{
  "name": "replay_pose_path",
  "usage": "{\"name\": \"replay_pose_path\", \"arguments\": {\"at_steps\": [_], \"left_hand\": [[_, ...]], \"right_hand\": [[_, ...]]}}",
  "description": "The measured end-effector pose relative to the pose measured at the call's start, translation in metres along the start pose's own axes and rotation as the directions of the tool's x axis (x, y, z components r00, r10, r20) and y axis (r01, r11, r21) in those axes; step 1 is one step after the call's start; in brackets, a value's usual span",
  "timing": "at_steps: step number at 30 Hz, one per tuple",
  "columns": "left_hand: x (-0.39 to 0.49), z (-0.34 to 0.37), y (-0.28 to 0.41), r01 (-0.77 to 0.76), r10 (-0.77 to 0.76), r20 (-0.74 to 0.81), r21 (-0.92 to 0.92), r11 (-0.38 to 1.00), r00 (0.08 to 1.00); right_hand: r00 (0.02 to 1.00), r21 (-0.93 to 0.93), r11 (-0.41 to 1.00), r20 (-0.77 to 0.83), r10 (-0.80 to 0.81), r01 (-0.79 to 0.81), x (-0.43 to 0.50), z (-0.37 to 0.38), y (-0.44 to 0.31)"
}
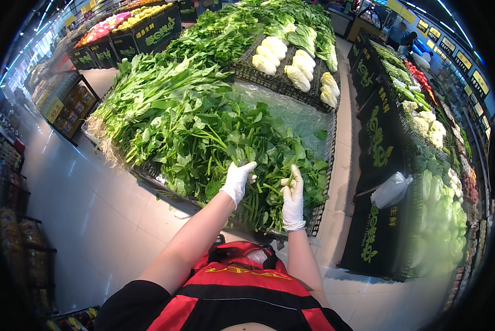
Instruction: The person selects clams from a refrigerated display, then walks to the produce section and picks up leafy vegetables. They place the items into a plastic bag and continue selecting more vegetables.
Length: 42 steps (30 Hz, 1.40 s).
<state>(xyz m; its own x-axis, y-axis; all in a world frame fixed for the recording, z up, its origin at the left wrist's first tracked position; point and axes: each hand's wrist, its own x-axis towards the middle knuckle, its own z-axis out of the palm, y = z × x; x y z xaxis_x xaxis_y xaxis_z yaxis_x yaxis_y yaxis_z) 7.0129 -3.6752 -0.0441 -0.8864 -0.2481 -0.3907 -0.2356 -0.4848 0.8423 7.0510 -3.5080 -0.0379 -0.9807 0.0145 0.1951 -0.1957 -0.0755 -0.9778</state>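
Both my hands wear white gloves and are among leafy greens (197, 136) heaped at the near end of a black crate display (328, 165). My left hand (239, 180) is closed around some stems, its thumb towards the right; leaves stick up beyond it. To its right, my right hand (293, 198) has its fingers bent around a thin green stem, with the index finger reaching upward. Leaves partly hide the fingertips of both hands. Longer greens with pale roots (108, 138) lie at the left of the heap. Clear plastic sheeting (297, 113) lines the crate behind my right hand.
Napa cabbages (266, 56) sit on black crates farther back. On the right, across a narrow aisle (338, 165), a vegetable stand holds cauliflower (425, 126) and a plastic bag (391, 190) hangs at its side. A low shelf unit (71, 107) stands left, beyond the tiled floor (86, 207).
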Motion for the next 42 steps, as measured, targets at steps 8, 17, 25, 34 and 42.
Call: {"name": "replay_pose_path", "arguments": {"at_steps": [8,17,25,34,42], "left_hand": [[-0.016,-0.001,0.013,-0.127,0.094,0.229,0.135,0.983,0.969],[-0.031,0.048,0.019,-0.052,-0.043,0.422,0.210,0.976,0.905],[-0.050,0.108,0.050,-0.161,0.183,0.472,-0.086,0.983,0.862],[-0.032,0.080,-0.050,0.256,-0.234,0.382,-0.008,0.967,0.894],[-0.064,0.023,-0.067,0.183,-0.307,0.331,0.356,0.916,0.892]], "right_hand": [[0.990,0.170,0.976,0.021,0.137,-0.139,-0.006,-0.020,0.020],[0.983,-0.344,0.938,0.145,0.108,-0.052,0.000,-0.012,-0.004],[0.970,0.121,0.971,-0.100,0.221,-0.208,-0.013,-0.045,-0.013],[0.977,-0.264,0.964,-0.201,-0.073,0.018,-0.031,-0.065,-0.022],[0.989,-0.550,0.828,0.025,0.146,-0.108,-0.021,-0.056,0.052]]}}
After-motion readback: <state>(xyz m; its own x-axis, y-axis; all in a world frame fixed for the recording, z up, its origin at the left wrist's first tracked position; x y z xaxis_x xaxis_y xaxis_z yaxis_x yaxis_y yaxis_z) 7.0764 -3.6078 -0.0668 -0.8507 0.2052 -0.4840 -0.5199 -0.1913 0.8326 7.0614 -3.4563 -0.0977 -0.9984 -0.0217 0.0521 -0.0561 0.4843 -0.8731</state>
